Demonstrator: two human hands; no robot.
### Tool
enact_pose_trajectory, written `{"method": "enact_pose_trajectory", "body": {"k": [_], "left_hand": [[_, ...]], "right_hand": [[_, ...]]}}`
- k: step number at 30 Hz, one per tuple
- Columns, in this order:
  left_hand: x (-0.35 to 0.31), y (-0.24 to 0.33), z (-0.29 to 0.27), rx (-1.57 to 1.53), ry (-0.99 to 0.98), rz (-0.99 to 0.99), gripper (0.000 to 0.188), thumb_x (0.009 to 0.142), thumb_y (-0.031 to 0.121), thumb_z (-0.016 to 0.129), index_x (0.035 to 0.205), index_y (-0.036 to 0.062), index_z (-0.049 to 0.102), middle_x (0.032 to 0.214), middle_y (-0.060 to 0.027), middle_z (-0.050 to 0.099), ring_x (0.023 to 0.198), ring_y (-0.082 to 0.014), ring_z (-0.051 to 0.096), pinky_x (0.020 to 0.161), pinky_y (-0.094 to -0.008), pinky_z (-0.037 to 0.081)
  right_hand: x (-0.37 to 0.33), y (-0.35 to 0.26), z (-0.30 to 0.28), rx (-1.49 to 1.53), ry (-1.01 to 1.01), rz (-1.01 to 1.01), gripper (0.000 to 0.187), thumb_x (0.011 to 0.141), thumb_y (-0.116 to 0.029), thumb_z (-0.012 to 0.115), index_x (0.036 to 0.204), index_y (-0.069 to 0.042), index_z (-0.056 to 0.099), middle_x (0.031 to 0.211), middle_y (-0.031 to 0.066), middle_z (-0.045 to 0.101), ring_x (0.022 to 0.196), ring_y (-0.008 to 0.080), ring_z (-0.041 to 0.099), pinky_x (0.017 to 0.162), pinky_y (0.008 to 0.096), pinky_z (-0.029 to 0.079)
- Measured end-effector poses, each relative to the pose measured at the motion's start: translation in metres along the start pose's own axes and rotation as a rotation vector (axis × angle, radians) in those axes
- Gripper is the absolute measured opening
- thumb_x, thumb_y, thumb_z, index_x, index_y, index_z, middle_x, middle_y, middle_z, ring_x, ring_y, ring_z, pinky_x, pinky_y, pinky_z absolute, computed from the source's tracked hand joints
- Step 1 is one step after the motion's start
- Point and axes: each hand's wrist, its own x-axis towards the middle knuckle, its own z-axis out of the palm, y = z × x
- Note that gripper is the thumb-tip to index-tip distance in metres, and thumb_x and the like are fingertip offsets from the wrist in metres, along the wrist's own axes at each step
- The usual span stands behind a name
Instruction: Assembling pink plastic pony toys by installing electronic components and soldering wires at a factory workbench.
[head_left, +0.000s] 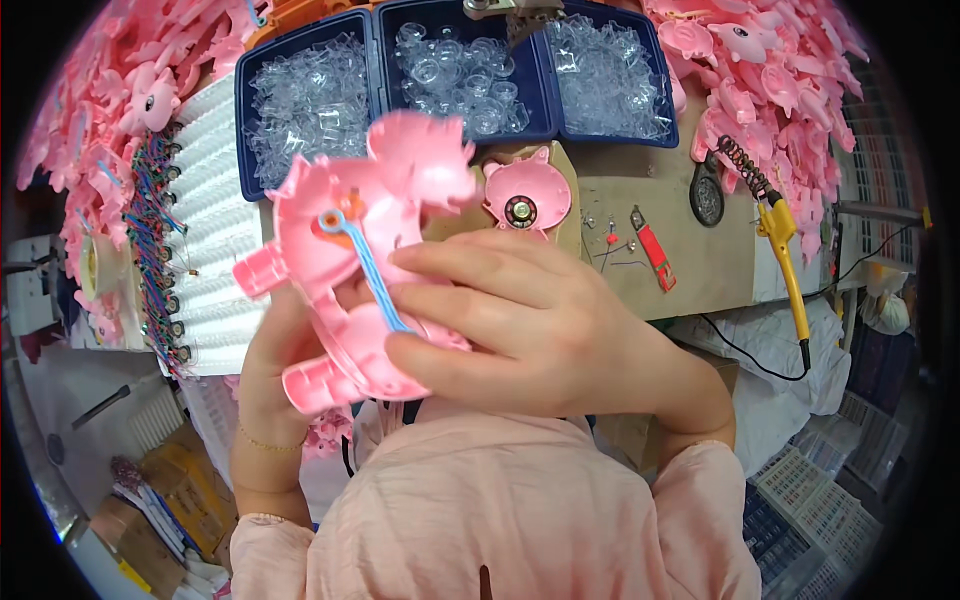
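Observation:
I hold a pink plastic toy-animal half shell up close in front of me, its hollow inside facing me. A small blue ring with blue wires runs down across the inside. My left hand grips the shell from behind and below. My right hand wraps over its right side, fingers pressing on the wires. Behind them on the bench lies another pink shell part with a round speaker set in it.
Three dark blue trays of clear plastic parts stand at the back. Heaps of pink toy shells flank them. A yellow-handled soldering iron, a red tool and a white ribbed rack with wired parts lie on the bench.

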Motion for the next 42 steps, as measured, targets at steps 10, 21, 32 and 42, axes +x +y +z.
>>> {"method": "enact_pose_trajectory", "body": {"k": [10, 21, 32, 42], "left_hand": [[0.014, -0.002, 0.013, -0.005, 0.138, 0.331, 0.057, 0.075, 0.009, 0.057, 0.127, -0.0045, 0.037, 0.118, -0.0170, 0.052, 0.104, -0.0240, 0.056, 0.090, -0.0339, 0.046], [0.005, -0.007, -0.002, -0.028, 0.114, 0.314, 0.049, 0.081, 0.013, 0.058, 0.123, -0.0043, 0.041, 0.112, -0.0163, 0.055, 0.101, -0.0219, 0.058, 0.086, -0.0349, 0.049], [0.020, -0.025, -0.007, 0.207, 0.101, 0.189, 0.041, 0.089, 0.014, 0.058, 0.124, 0.0000, 0.043, 0.108, -0.0057, 0.056, 0.095, -0.0104, 0.055, 0.081, -0.0270, 0.046], [0.030, -0.018, 0.005, 0.316, -0.056, 0.145, 0.046, 0.082, 0.008, 0.065, 0.123, -0.0006, 0.045, 0.109, -0.0071, 0.058, 0.096, -0.0116, 0.057, 0.082, -0.0273, 0.046]], "right_hand": [[-0.086, -0.008, -0.035, -0.213, -0.107, 0.827, 0.020, 0.071, -0.008, 0.070, 0.090, -0.004, 0.063, 0.084, 0.0092, 0.059, 0.077, 0.0218, 0.056, 0.070, 0.0334, 0.043], [-0.078, 0.003, -0.046, 0.097, -0.029, 1.111, 0.017, 0.075, -0.007, 0.065, 0.091, 0.000, 0.064, 0.079, 0.0062, 0.056, 0.076, 0.0163, 0.053, 0.071, 0.0279, 0.041], [-0.062, -0.004, -0.023, 0.000, 0.048, 0.965, 0.009, 0.077, -0.004, 0.061, 0.084, 0.002, 0.059, 0.079, 0.0062, 0.054, 0.077, 0.0156, 0.052, 0.072, 0.0254, 0.040], [-0.079, 0.003, -0.019, 0.200, 0.040, 1.256, 0.013, 0.080, -0.008, 0.063, 0.083, 0.004, 0.060, 0.076, -0.0002, 0.049, 0.067, 0.0053, 0.043, 0.062, 0.0194, 0.036]]}}
